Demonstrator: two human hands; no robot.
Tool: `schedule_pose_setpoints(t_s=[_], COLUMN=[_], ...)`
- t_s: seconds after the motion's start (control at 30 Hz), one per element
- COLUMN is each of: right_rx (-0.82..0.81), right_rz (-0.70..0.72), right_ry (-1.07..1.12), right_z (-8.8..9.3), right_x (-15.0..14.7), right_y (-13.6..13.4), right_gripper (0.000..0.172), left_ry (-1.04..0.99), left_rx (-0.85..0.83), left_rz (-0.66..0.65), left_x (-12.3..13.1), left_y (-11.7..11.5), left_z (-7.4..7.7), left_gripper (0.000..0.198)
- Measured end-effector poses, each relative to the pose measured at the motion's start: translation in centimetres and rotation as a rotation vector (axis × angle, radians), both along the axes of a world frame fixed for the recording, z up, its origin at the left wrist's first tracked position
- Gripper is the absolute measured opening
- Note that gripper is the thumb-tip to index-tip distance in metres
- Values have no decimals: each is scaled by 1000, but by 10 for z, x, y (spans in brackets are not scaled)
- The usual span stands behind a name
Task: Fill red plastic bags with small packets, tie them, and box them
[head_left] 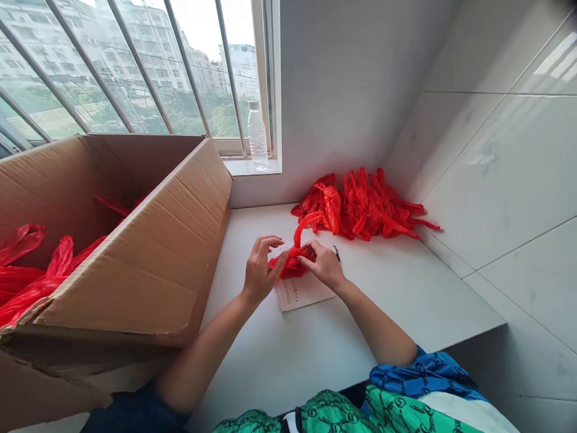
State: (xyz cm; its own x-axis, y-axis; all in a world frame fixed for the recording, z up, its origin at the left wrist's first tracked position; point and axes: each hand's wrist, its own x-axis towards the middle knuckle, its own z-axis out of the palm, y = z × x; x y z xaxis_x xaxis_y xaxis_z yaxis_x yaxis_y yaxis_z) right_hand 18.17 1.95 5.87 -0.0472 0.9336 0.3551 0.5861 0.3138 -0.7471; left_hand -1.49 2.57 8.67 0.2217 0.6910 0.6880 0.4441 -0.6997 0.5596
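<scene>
The left hand [260,270] and right hand [325,264] work close together on a red bag [291,266] of thin, glossy plastic, bunched into a crumpled wad with one twisted strand rising from it in a loop. Both hands are partly closed and have hold of it: the left curls over the wad with its thumb pressed into the plastic, and the right pinches the plastic between thumb and fingertips.

The wad is held over the top edge of a sheet of paper [301,293] with lines of print too small to read. A black pen [338,256] lies just beside the right hand. Farther back, a heap of knotted bags [374,204] in the same red plastic spreads against the wall, a mass of rope-like twists and pointed ends.

To the left stands an open corrugated box [135,252] with its brown flaps raised and loose red bags [31,270] inside. Everything sits on a smooth white counter [406,307] below a window [135,66] with metal bars, and a plastic water bottle [257,135] stands on its sill. Large, glossy pale tiles [496,168] cover the wall on the right. Patterned green and blue cloth [342,415] shows along the bottom edge.
</scene>
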Motion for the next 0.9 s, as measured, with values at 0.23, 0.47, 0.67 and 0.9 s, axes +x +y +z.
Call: schedule_pose_setpoints(t_s=[0.23, 0.47, 0.67, 0.9], right_rx=[88, 115, 52, 195], right_rz=[38, 0, 9, -15], right_ry=[87, 184, 77, -88], right_z=[0, 5, 15, 14], right_x=[1, 23, 46, 7], right_y=[-5, -1, -7, -18], right_gripper=[15, 11, 8, 23], left_ry=[425, 118, -25, 385], left_rx=[56, -200, -233, 109], left_rz=[43, 87, 165, 50], left_x=[-6, -33, -38, -11], left_y=[12, 21, 16, 4], left_z=[-12, -18, -16, -10], left_gripper=[17, 20, 21, 19])
